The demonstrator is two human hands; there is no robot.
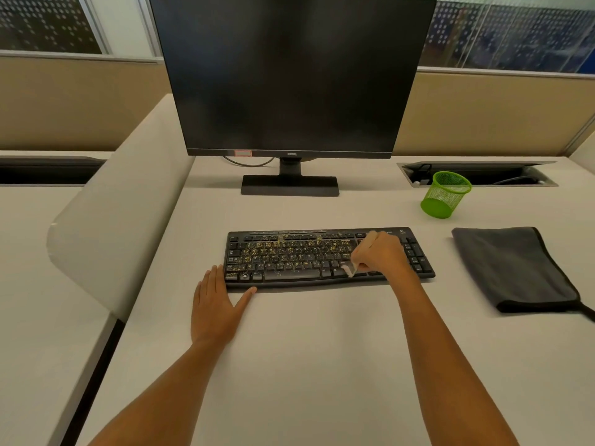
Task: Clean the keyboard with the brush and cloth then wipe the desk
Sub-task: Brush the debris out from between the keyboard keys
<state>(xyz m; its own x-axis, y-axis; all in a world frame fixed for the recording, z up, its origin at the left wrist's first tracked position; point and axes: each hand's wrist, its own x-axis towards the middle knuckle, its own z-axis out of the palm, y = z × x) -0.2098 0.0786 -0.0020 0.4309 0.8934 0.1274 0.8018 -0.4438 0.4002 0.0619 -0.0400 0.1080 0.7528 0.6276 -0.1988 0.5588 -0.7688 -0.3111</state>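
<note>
You can read "BenQ" on the monitor's (289, 75) lower bezel; its red-edged sticker (243, 153) and the keyboard's (289, 262) legends are too blurred.

The keyboard (328, 257) at centre frame is black, its keys speckled with yellowish crumbs. A pale, whitish brush (349, 271) shows against it. At right lies a dark grey cloth (512, 268); above that, a bright green mesh cup (446, 194). The tabletop (306, 349) is off-white, and the monitor (289, 75) is black.
</note>
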